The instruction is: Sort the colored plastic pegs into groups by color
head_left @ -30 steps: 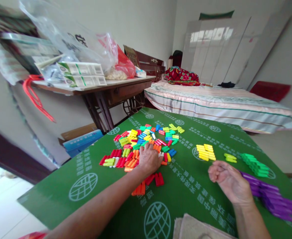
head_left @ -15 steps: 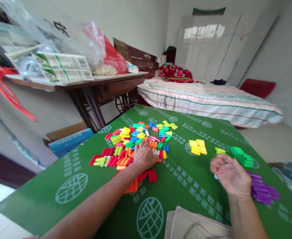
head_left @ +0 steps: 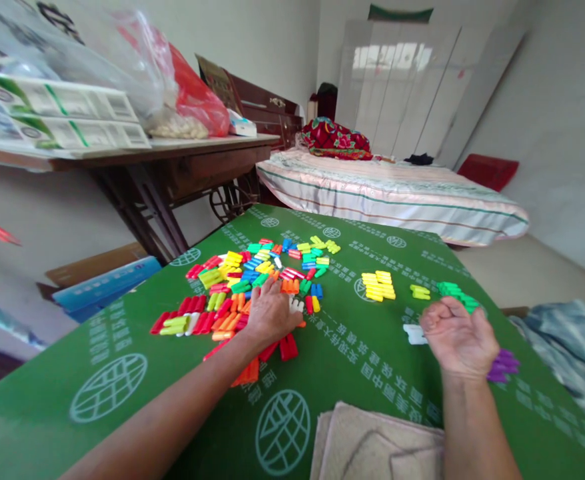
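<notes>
A heap of small plastic pieces in mixed colours (head_left: pixel 252 273) lies on a green printed table (head_left: pixel 122 360). My left hand (head_left: pixel 271 312) rests palm down on the heap's near edge, fingers spread over orange and white pieces. My right hand (head_left: pixel 457 337) hovers above the table's right side with its fingers curled in; nothing shows inside them. Sorted groups lie around it: yellow pieces (head_left: pixel 378 285), lime pieces (head_left: pixel 419 291), green pieces (head_left: pixel 455 293), purple pieces (head_left: pixel 502 365) partly hidden by the hand, and a white piece (head_left: pixel 414 333) just left of it.
A folded beige cloth (head_left: pixel 372 443) lies at the table's near edge. A wooden side table (head_left: pixel 172 157) with boxes and plastic bags stands at the left. Behind the table is a bed (head_left: pixel 392 197) with a striped cover; a blue box (head_left: pixel 102 287) sits on the floor.
My head has turned, shifting the scene left. My right hand lifted slightly away from the purple pieces, and a white piece now shows beside it. My left hand stays on the heap.
</notes>
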### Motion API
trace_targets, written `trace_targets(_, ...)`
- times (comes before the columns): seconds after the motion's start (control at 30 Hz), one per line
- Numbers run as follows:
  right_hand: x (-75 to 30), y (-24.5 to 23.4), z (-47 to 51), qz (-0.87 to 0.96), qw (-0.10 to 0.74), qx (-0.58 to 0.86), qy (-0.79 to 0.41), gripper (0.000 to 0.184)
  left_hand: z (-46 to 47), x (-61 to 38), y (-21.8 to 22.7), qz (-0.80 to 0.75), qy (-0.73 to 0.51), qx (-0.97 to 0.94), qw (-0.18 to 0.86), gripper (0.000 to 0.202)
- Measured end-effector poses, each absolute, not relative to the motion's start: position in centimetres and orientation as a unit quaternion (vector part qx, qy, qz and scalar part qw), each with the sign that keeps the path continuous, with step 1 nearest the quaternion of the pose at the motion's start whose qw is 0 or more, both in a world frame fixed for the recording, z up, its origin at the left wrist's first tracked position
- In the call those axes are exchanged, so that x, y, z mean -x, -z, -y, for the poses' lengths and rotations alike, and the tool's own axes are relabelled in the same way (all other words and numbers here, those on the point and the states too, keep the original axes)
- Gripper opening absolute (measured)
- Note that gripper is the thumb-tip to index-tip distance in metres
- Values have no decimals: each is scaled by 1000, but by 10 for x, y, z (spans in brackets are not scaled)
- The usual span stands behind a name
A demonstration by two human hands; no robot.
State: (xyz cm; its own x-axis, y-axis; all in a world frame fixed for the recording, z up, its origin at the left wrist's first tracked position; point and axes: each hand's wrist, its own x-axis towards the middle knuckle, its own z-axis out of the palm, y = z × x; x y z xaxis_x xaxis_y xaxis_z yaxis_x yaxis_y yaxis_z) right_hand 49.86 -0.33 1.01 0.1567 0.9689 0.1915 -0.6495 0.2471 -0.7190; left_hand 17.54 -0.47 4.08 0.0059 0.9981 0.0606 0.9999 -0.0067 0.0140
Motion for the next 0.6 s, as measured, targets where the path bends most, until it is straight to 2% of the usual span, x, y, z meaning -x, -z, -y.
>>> trace_targets(0.13,-500,-10,3,300,740,238,-553,36,9,-173,-43,685,53,726,35,31)
trace_targets(0.3,-502,-10,2,290,754,226,-543,35,13,-174,-47,667,109,737,-10,13)
trace_targets(0.43,-503,-10,1,298,757,214,-541,37,22,-194,-56,645,135,746,-92,10)
trace_targets(0.6,-499,-12,1,326,744,214,-542,36,29,-252,-47,529,96,815,-218,12)
